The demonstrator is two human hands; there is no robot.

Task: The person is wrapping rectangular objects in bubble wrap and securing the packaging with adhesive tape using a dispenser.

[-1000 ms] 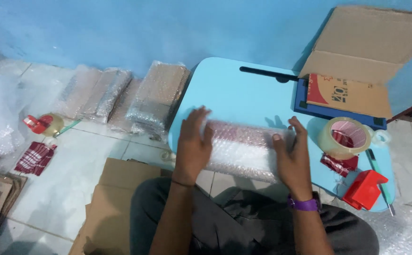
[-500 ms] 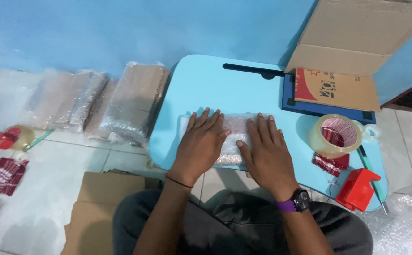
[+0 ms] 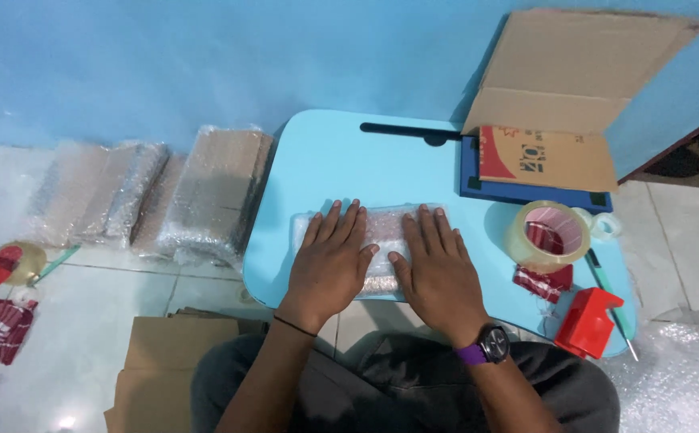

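A flat parcel wrapped in clear bubble wrap lies on the light blue lap table. My left hand presses flat on its left half, fingers spread. Beside it, my right hand lies palm down on the right half, with a purple-strapped watch on that wrist. Both hands cover most of the parcel; only its far edge and a strip between the thumbs show.
On the table's right side are a roll of clear tape, a red tape cutter, a red checked packet and an open cardboard box. Bubble-wrapped parcels line the floor at left, with flat cardboard near my knee.
My hands moved from the parcel's two ends inward and now lie flat side by side on top of it. The camera view has shifted slightly.
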